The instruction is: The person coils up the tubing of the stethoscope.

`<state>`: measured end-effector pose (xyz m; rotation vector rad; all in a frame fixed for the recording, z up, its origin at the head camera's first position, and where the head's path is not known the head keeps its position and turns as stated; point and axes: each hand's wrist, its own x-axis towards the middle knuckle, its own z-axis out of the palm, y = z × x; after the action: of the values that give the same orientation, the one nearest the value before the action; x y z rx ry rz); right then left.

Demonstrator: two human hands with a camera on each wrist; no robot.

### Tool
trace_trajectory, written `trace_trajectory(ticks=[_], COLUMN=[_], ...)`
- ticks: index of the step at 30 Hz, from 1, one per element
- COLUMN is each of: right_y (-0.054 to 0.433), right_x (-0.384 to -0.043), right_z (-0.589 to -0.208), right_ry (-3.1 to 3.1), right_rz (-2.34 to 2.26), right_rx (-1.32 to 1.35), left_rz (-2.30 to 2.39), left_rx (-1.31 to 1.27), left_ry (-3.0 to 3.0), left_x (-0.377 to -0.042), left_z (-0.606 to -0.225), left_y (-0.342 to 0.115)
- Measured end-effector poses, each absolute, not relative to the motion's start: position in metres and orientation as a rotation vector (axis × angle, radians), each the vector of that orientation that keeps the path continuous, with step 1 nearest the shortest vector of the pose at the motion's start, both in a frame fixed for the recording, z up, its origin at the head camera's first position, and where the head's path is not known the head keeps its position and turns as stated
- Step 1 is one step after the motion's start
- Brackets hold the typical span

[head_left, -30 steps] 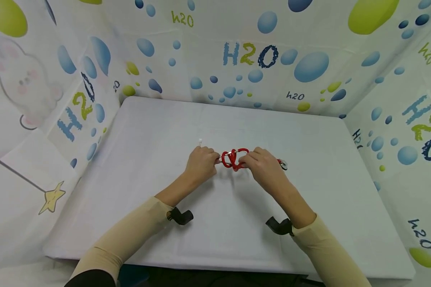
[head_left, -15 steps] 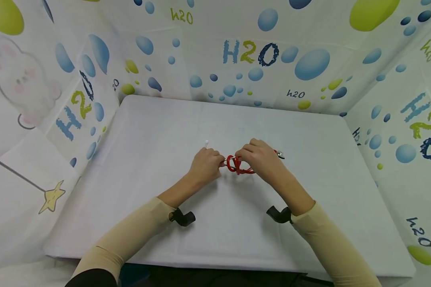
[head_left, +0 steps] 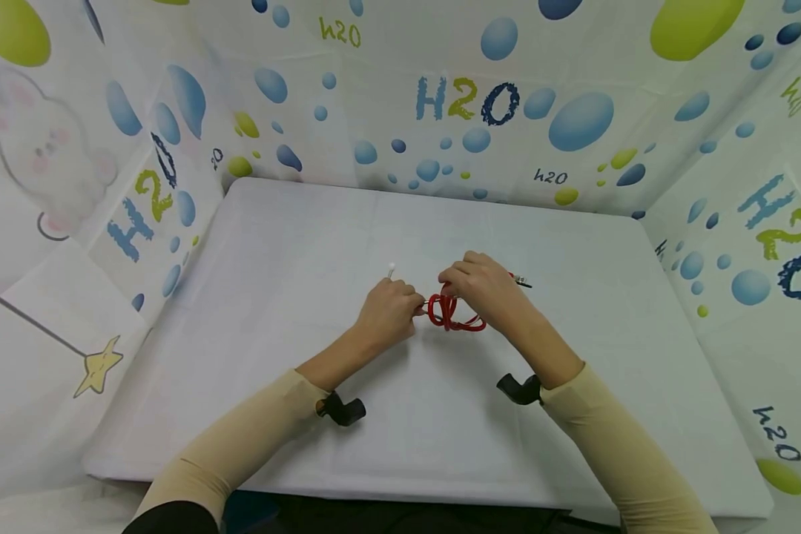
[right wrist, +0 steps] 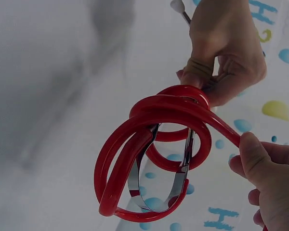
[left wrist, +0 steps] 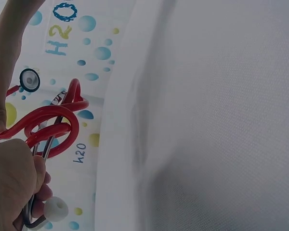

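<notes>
Held above the table is a red stethoscope [head_left: 446, 314], its tubing wound in loops around the metal ear tubes. My left hand [head_left: 387, 311] grips the ear tubes near the earpieces; a white ear tip [left wrist: 56, 209] sticks out past the fingers. My right hand [right wrist: 279, 180] pinches a strand of the red tubing [right wrist: 220, 124] between thumb and fingers, to the right of the coil. Beyond that hand the round chest piece [left wrist: 30, 80] hangs out. A shiny metal spring [right wrist: 154, 204] shows inside the loops. Part of the tubing is hidden behind my right hand.
A white cloth covers the table [head_left: 294, 245]. Behind and beside it stand white curtains [head_left: 387, 96] printed with blue and green drops and lettering. Black wrist mounts [head_left: 342, 409] sit at both sleeve cuffs.
My left hand has shifted slightly right with the ear tubes. My right hand has moved a little away from me and now holds the tubing higher, while the loops hang lower beside it.
</notes>
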<state>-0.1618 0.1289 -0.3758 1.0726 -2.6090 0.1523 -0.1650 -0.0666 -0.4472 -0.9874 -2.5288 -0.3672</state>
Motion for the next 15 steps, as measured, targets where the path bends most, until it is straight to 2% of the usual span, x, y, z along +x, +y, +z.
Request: trace_trajectory(ticks=[15], right_y=[0.1328], right_x=[-0.1696], right_z=[-0.3738], right_ry=[-2.644], right_rz=[0.158], right_rx=[1.03], left_rz=[-0.405], left_rx=[-1.028], left_ry=[-2.46], left_x=[-0.1587], left_z=[-0.444], left_y=[-0.0638])
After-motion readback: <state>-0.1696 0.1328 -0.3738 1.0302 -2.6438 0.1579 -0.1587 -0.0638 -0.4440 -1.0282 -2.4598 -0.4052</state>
